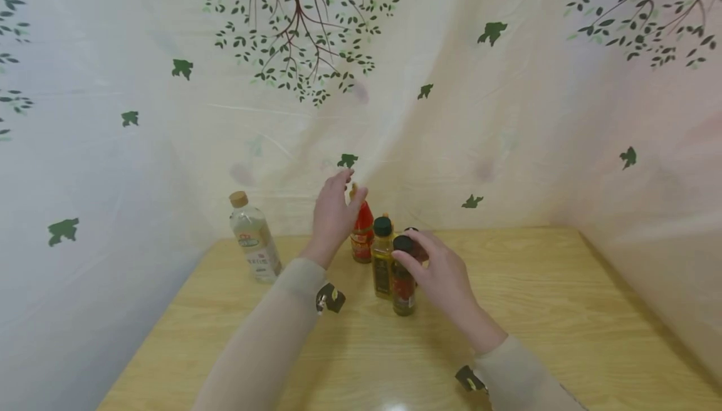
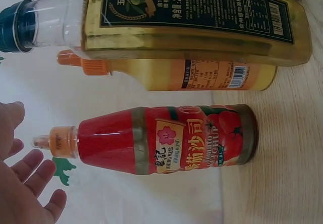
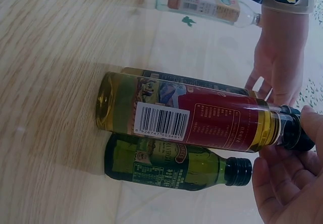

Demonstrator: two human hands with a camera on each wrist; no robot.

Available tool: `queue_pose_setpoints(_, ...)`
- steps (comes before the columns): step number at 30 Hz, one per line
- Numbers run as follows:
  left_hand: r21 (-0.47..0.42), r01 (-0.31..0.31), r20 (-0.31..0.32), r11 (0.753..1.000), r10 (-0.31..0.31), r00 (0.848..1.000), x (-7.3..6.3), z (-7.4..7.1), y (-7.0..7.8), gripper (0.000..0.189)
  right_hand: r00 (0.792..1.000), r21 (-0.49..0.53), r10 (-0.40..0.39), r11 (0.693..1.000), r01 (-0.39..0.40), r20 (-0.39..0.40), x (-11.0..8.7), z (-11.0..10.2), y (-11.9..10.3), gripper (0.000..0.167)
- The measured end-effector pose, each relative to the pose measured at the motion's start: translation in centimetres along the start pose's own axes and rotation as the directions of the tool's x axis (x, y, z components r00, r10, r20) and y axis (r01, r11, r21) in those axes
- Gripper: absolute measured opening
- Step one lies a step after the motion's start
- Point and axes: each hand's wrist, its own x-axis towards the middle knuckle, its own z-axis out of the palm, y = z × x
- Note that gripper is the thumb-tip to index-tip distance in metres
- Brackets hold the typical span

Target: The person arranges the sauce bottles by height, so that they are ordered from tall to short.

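My right hand (image 1: pixel 445 273) pinches the black cap of a red-labelled oil bottle (image 1: pixel 403 289), which stands upright on the table. In the right wrist view, thumb and fingers are around that cap, and a dark green olive oil bottle (image 3: pixel 169 163) is beside it. My left hand (image 1: pixel 331 213) is at the top of a red ketchup bottle (image 2: pixel 166 141), fingers loosely spread. The left wrist view shows a gap between these fingers and its orange nozzle cap. Between the hands stands a green-capped oil bottle (image 1: pixel 382 267), with an orange-capped yellow bottle (image 2: pixel 161 75) behind it.
A clear bottle with a tan cap (image 1: pixel 256 242) stands apart at the left of the wooden table (image 1: pixel 524 311). Behind the table hangs a pale curtain (image 1: pixel 417 148) printed with leaves and branches. The other bottles stand close together near the middle.
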Motion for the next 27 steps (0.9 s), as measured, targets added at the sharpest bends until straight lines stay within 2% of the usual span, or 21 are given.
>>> queue_pose_setpoints(8,-0.026,0.048,0.013,0.999,-0.047,0.999,0.2,0.7,-0.3,0.060,1.000,0.022,0.017,1.000,-0.017,0.016,0.1,0.0,-0.3,0.042)
queue_pose_setpoints(27,0.010,0.070,-0.007,0.997,-0.070,0.998,0.0,1.3,-0.8,0.046,1.000,0.003,0.017,1.000,-0.017,0.006,-0.1,-0.1,-0.2,0.041)
